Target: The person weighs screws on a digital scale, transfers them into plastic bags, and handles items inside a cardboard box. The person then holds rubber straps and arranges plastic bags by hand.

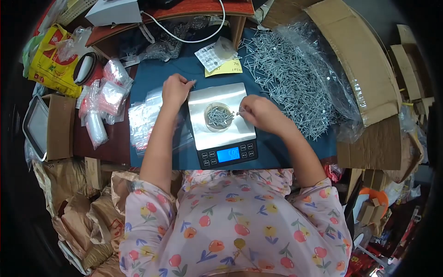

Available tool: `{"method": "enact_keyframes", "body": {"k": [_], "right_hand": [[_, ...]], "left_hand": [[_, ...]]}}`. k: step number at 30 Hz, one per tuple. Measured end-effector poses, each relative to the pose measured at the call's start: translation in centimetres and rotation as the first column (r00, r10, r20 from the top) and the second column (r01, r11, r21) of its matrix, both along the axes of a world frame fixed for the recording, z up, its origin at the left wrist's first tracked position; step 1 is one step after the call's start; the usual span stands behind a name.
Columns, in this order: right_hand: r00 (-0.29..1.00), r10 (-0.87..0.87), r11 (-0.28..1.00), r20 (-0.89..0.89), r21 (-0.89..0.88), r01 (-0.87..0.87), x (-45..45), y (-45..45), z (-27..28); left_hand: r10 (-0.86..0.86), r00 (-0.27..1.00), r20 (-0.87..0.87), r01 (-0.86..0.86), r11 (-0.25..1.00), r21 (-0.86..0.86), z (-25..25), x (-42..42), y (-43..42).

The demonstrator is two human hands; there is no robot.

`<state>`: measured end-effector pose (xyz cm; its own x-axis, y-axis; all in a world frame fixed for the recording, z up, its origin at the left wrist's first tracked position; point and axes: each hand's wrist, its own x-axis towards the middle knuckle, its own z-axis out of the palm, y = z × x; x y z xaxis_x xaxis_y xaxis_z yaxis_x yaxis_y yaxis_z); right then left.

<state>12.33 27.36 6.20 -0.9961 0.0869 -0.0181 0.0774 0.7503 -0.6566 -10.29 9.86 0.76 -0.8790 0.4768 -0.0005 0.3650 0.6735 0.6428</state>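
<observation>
A digital scale (247,131) with a steel plate and a lit blue display stands on the blue mat. On its plate sits a small round dish (206,121) holding a heap of screws (219,115). My right hand (261,113) is at the plate's right edge, its fingers pinched on what looks like a few screws beside the dish. Just past the plate's upper left corner is my left hand (176,92), thumb and fingers closed together, with a small screw-like piece at the fingertips. A large pile of screws (295,78) lies to the right on clear plastic.
Clear zip bags (143,122) lie left of my left forearm, with more packets (110,94) beyond. A yellow note (224,68) and a sticker sheet (210,57) lie behind the scale. Cardboard (357,55) borders the screw pile; a red shelf (194,8) stands at the back.
</observation>
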Motion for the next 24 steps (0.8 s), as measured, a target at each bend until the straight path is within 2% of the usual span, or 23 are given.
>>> {"method": "enact_keyframes", "body": {"k": [1,3,4,5,6,7,8,9,12,13,16,17,20,21,24], "right_hand": [[1.0,-0.019,0.997,0.007,-0.07,0.02,0.3,0.5,0.0],[0.999,-0.041,0.92,-0.01,-0.391,0.033,1.3,1.7,-0.2],[0.998,-0.056,0.84,-0.011,-0.541,0.042,1.9,2.0,-0.4],[0.998,-0.059,0.701,0.021,-0.711,0.057,2.5,2.3,-0.2],[0.986,-0.085,0.597,0.141,-0.785,0.164,3.2,2.8,0.6],[0.984,-0.125,0.444,0.124,-0.88,0.167,3.8,3.3,0.0],[0.979,-0.168,0.28,0.112,-0.947,0.156,4.3,3.8,-0.7],[0.971,-0.224,0.234,0.084,-0.962,0.138,4.7,4.0,-1.3],[0.99,-0.136,0.014,0.027,-0.999,0.029,5.5,5.1,-2.3],[0.982,-0.175,0.024,0.07,-0.997,0.075,5.6,4.5,-1.6],[0.983,-0.086,0.118,0.163,-0.978,0.173,6.1,5.0,-1.4],[0.983,-0.086,0.139,0.164,-0.975,0.175,5.9,4.6,-1.5],[0.981,-0.074,0.217,0.178,-0.957,0.19,4.4,3.0,-0.3],[0.983,-0.099,0.302,0.157,-0.936,0.18,3.5,1.8,0.9],[0.966,-0.03,0.11,0.256,-0.96,0.258,1.3,-0.8,3.4]], "left_hand": [[0.007,0.999,0.039,-0.003,0.995,-0.102,0.3,-0.5,0.5],[-0.025,0.992,0.126,0.042,0.99,-0.133,0.5,-1.3,1.0],[-0.041,0.984,0.175,0.067,0.986,-0.151,0.9,-1.2,1.2],[-0.067,0.974,0.217,0.106,0.978,-0.177,1.3,-1.2,1.6],[-0.081,0.972,0.222,0.117,0.981,-0.157,0.9,-1.1,1.6],[-0.093,0.97,0.225,0.126,0.983,-0.136,0.4,-1.2,1.7],[-0.105,0.968,0.226,0.134,0.984,-0.114,0.0,-1.2,1.8],[-0.144,0.978,0.153,0.164,0.979,-0.122,-0.4,-1.0,1.8],[-0.183,0.981,-0.057,0.183,0.983,-0.006,-1.3,-0.5,1.2],[-0.176,0.98,-0.09,0.183,0.981,0.071,0.2,0.3,1.0],[-0.095,0.992,0.077,0.068,0.951,0.302,2.5,0.8,0.0],[-0.135,0.986,0.096,0.104,0.957,0.272,3.9,1.3,-0.5],[-0.364,0.929,0.061,0.303,0.848,0.435,8.9,5.9,-0.8],[-0.462,0.887,0.012,0.413,0.803,0.431,10.2,7.5,-0.8],[-0.684,0.703,-0.196,0.698,0.611,0.372,12.5,11.3,0.0]]}}
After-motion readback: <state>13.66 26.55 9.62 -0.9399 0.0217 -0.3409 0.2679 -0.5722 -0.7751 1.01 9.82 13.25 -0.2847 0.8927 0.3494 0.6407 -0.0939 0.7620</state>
